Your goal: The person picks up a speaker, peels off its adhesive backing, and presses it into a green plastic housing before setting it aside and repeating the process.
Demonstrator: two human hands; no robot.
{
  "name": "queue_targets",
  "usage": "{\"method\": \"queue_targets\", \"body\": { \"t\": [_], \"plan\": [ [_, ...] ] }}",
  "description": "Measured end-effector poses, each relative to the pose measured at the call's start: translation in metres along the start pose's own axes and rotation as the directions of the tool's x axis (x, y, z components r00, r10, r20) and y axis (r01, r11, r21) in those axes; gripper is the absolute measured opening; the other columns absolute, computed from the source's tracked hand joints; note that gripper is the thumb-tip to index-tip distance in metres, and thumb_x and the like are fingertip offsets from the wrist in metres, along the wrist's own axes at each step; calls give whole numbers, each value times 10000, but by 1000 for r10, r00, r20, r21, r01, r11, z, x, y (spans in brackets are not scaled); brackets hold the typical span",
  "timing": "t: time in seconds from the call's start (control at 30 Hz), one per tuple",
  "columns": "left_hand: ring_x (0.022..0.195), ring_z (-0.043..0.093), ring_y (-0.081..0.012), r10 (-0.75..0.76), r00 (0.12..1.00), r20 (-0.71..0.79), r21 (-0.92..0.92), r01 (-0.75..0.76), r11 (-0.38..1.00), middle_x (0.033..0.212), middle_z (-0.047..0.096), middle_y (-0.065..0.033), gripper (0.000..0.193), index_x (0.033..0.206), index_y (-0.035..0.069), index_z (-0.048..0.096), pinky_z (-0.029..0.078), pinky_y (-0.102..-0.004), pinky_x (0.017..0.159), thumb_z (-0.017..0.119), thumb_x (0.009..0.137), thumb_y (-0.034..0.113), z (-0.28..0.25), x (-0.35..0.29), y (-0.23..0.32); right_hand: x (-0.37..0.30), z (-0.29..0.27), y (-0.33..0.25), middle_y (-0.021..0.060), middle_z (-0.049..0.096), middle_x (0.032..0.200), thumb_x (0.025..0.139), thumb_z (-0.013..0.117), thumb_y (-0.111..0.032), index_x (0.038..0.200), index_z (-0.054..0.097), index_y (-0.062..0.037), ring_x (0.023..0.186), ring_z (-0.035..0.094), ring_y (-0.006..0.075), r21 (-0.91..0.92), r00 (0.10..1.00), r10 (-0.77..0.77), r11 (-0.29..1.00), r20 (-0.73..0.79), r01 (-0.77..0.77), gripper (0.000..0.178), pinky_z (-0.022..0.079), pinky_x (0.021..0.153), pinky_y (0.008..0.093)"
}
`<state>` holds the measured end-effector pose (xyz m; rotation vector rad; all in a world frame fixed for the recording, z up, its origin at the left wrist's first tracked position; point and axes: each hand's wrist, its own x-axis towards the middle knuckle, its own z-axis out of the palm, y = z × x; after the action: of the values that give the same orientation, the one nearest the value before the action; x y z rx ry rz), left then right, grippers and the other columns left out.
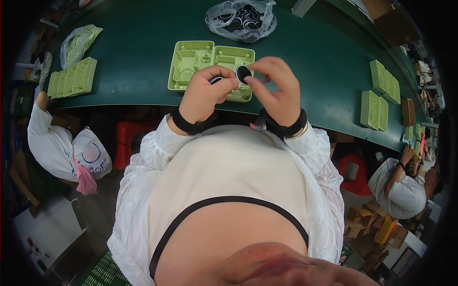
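Observation:
My left hand (202, 95) is closed around a black disc with a pale rim (216, 79), partly hidden by the fingers. A second white-rimmed black disc (243, 75) is tilted up between the hands. The thumb and forefinger of my right hand (281, 90) pinch this one, and my left fingertips are at its left edge. Both hands are above the near side of two light green compartment trays (176, 76), which lie side by side on the green table. Small green pieces show inside; my hands cover part of the right tray.
Beyond the trays lies a clear plastic bag (241, 21) of black and white round parts. At the left are a bag of small green parts (82, 45) and another green tray (71, 78). More green trays (374, 110) stand at the right. A person (398, 188) sits at the right; another person's sleeve (45, 128) shows left.

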<state>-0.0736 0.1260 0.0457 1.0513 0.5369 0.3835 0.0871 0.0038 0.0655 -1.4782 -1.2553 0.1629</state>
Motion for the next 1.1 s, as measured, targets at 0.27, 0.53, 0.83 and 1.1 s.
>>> {"method": "queue_targets", "body": {
  "t": [0.27, 0.53, 0.83, 1.1],
  "plan": [
    [645, 536, -36, 35, 999, -27, 30, -34, 999, 850, 701, -16, 103, 954, 0, 717, 397, -188, 562, 748, 886, 71, 2, 3, 1, -5, 0, 6, 101, 722, 958, 775, 757, 41, 1024, 727, -21, 806, 652, 287, -186, 946, -297, 930, 133, 318, 259, 526, 698, 334],
    [808, 657, -86, 183, 979, -86, 277, -153, 949, 888, 735, -35, 124, 946, -38, 731, 534, -233, 761, 736, 897, 76, 16, 0, 7, -6, 0, 3, 85, 720, 955, 756, 759, 43, 1017, 731, -33, 787, 653, 278, -305, 933, -339, 882, 121, 360, 273, 542, 664, 360],
    [738, 596, -60, 268, 961, -61, 401, -222, 889, 827, 694, 0, 116, 916, -29, 714, 495, -222, 680, 710, 850, 66, 13, 6, -1, -11, 3, 4, 79, 719, 954, 756, 759, 39, 1003, 728, -34, 796, 655, 279, -319, 925, -358, 869, 126, 379, 260, 543, 668, 358],
    [652, 540, -40, 379, 925, -5, 529, -319, 786, 728, 661, 13, 99, 855, -28, 705, 451, -218, 598, 705, 815, 63, 21, 1, -3, -19, 3, 11, 70, 726, 868, 790, 752, -7, 930, 730, -48, 765, 668, 251, -177, 977, -206, 961, 46, 211, 147, 535, 634, 342]
  ]
}}
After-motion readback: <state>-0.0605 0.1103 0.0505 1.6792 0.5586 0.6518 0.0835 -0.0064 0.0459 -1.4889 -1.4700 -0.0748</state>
